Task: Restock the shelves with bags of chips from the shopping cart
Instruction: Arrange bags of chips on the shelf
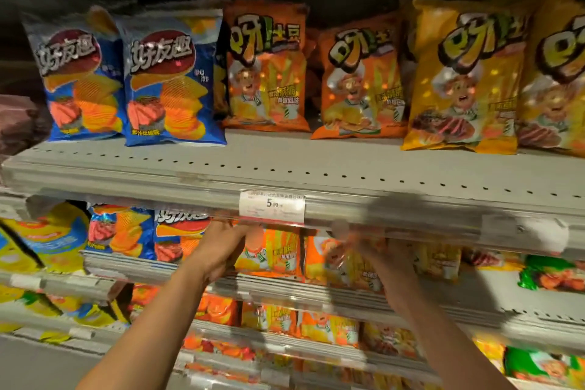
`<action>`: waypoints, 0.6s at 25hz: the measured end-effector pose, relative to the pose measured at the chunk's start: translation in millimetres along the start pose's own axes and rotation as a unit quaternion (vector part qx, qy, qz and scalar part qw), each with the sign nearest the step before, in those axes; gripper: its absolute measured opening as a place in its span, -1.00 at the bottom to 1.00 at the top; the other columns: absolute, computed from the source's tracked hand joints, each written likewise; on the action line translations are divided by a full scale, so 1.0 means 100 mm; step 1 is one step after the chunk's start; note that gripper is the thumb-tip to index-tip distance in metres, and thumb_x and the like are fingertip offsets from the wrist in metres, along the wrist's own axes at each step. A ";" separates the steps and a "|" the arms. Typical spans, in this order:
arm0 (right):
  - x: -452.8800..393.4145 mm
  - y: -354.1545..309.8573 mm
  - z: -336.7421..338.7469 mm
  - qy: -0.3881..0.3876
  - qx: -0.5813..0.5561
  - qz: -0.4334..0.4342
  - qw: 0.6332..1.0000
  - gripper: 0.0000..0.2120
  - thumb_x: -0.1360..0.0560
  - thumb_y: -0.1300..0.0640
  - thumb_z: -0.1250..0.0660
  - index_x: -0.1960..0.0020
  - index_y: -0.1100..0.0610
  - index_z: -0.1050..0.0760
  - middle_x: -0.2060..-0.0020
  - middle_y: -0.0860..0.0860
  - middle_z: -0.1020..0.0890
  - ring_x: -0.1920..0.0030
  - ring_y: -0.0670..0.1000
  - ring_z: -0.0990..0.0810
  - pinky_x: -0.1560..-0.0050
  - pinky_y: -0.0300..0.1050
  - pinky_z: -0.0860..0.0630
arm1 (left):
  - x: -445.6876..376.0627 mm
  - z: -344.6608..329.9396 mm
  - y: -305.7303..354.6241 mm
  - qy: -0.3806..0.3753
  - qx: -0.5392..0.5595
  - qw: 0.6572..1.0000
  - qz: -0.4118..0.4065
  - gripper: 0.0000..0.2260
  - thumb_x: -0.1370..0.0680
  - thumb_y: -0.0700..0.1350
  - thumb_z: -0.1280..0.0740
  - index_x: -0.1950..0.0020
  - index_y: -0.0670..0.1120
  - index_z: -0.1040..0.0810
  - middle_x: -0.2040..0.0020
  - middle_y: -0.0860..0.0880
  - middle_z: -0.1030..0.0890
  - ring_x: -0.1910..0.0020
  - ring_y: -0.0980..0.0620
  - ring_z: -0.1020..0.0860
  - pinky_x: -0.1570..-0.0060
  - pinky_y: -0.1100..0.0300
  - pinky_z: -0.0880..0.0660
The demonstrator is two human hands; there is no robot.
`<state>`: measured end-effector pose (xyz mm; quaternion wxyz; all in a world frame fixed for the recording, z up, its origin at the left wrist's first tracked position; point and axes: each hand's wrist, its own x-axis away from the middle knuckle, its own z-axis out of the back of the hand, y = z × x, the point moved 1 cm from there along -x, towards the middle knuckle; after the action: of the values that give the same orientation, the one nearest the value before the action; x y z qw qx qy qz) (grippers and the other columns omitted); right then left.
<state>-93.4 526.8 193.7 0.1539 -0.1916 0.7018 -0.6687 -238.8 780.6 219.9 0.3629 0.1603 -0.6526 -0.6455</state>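
Both forearms reach up under the price-tag shelf point(316, 168), whose front lip overhangs the hands. Left hand point(218, 250) curls its fingers on the edge of an orange chip bag point(272, 255) below that lip; right hand point(380, 255) is blurred, grip unclear, at a second orange bag point(335, 263). Above the shelf stand 2 blue bags point(172, 79), with bare shelf in front.

Free gap btwn orange bags point(265, 66), upper shelf point(285, 165).
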 end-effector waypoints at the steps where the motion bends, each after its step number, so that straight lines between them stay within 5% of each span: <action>1: 0.01 0.04 0.01 -0.015 0.010 -0.002 1.000 -0.57 -0.32 -0.07 -0.53 -0.17 -0.15 -0.55 -0.02 -0.31 -0.69 -0.10 -0.30 -0.61 0.01 -0.27 -0.42 | -0.05 0.02 -0.04 -0.003 -0.009 1.000 0.006 -0.64 -0.52 -0.35 -0.36 0.45 -0.10 -0.46 0.44 -0.10 -0.31 0.52 0.02 -0.32 0.38 0.13 -0.36; 4: 0.06 0.04 0.06 -0.020 0.032 -0.011 0.999 -0.62 -0.40 -0.03 -0.50 -0.09 -0.41 -0.50 0.09 -0.59 -0.56 0.07 -0.56 -0.50 0.03 -0.28 -0.37 | -0.14 0.02 -0.04 -0.055 -0.009 0.998 0.017 -0.58 -0.56 -0.29 -0.37 0.49 -0.03 -0.61 0.56 0.06 -0.49 0.62 0.13 -0.46 0.57 0.27 -0.44; 7: 0.05 -0.02 0.14 -0.029 0.045 -0.007 0.999 -0.62 -0.44 0.06 -0.48 0.06 -0.47 -0.57 0.05 -0.44 -0.65 0.03 -0.44 -0.58 -0.03 -0.21 -0.43 | -0.21 -0.01 0.01 -0.113 0.011 0.993 0.037 -0.74 -0.60 -0.16 -0.38 0.23 0.05 -0.75 0.32 -0.02 -0.71 0.40 0.06 -0.68 0.50 0.20 -0.57; 9: 0.10 -0.06 0.16 -0.045 0.064 -0.013 0.997 -0.73 -0.39 -0.04 -0.47 -0.01 -0.35 -0.58 0.01 -0.30 -0.68 -0.02 -0.31 -0.61 -0.02 -0.15 -0.47 | -0.23 0.02 -0.05 -0.121 0.000 0.992 0.023 -0.90 -0.54 -0.19 -0.45 -0.03 -0.07 -0.73 0.10 -0.10 -0.75 0.12 -0.06 -0.73 0.16 0.05 -0.68; 11: 0.12 -0.06 0.16 -0.064 0.067 -0.029 0.995 -0.68 -0.37 -0.08 -0.46 -0.10 -0.27 -0.54 -0.04 -0.29 -0.67 -0.05 -0.30 -0.60 -0.04 -0.17 -0.48 | -0.25 0.08 -0.14 -0.120 -0.022 0.992 0.021 -0.65 -0.40 -0.18 -0.52 -0.16 -0.21 -0.65 -0.11 -0.14 -0.72 -0.16 -0.12 -0.66 -0.26 -0.02 -0.55; 12: 0.12 -0.05 0.15 -0.071 0.068 -0.031 0.995 -0.64 -0.39 -0.05 -0.47 -0.16 -0.24 -0.52 -0.07 -0.28 -0.66 -0.09 -0.29 -0.60 -0.10 -0.18 -0.48 | -0.24 0.08 -0.17 -0.112 -0.030 0.993 0.020 -0.61 -0.37 -0.16 -0.52 -0.16 -0.23 -0.63 -0.13 -0.14 -0.71 -0.18 -0.09 -0.64 -0.31 -0.01 -0.51; 13: 0.12 -0.06 0.13 -0.077 0.077 -0.031 0.994 -0.62 -0.43 -0.01 -0.47 -0.21 -0.19 -0.52 -0.12 -0.25 -0.66 -0.15 -0.26 -0.59 -0.18 -0.17 -0.46 | -0.24 0.06 -0.19 -0.096 -0.044 0.994 0.006 -0.67 -0.41 -0.18 -0.51 -0.15 -0.20 -0.64 -0.10 -0.10 -0.71 -0.12 -0.03 -0.65 -0.24 0.05 -0.54; 15: 0.09 -0.03 0.09 -0.056 0.121 -0.032 0.991 -0.65 -0.49 0.03 -0.46 -0.24 -0.13 -0.50 -0.16 -0.17 -0.63 -0.21 -0.15 -0.56 -0.25 -0.15 -0.43 | -0.19 -0.03 -0.19 -0.054 -0.070 0.995 -0.040 -0.80 -0.53 -0.24 -0.45 -0.15 -0.13 -0.62 0.16 0.02 -0.70 0.20 0.09 -0.65 0.22 0.21 -0.57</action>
<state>-96.7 514.9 196.8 0.1934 -0.2311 0.5994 -0.7416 -228.7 789.6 196.6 0.3112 0.1251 -0.6173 -0.7116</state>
